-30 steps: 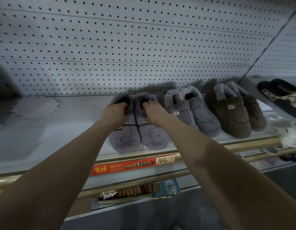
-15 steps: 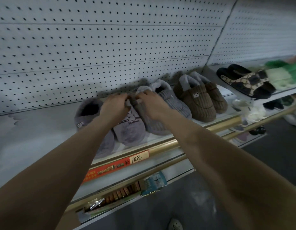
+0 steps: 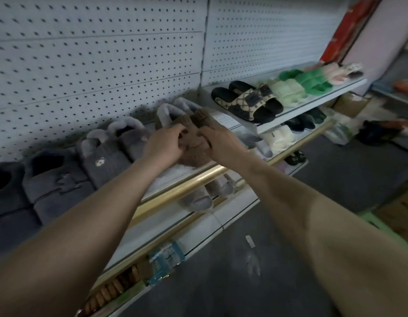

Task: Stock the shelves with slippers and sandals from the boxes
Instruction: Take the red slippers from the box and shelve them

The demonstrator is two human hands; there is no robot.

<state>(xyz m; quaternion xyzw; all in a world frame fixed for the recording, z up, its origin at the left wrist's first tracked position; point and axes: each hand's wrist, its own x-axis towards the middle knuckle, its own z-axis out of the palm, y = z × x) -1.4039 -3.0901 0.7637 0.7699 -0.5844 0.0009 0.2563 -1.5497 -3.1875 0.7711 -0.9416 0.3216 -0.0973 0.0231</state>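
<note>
**Both hands gripping brown slippers at the shelf's front edge**

A white shelf [image 3: 175,176] is running under a pegboard wall [image 3: 95,76], with dark floor [image 3: 255,259] lying below. The left hand [image 3: 163,145] and right hand [image 3: 217,140] are curling their fingers round 2 brown slippers [image 3: 193,155], just behind the brass rail [image 3: 198,179]. A little bare shelf is showing right of the grip. Left of it 4 grey slippers [image 3: 102,161] are standing, and further right 2 sandals [image 3: 246,101].

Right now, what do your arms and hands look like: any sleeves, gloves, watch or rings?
The left forearm and right forearm are bare to the frame edge; no sleeve shows. The left hand and right hand wear no gloves. No watch or band shows at either wrist. The picture is too blurred to rule out a thin ring.
</note>
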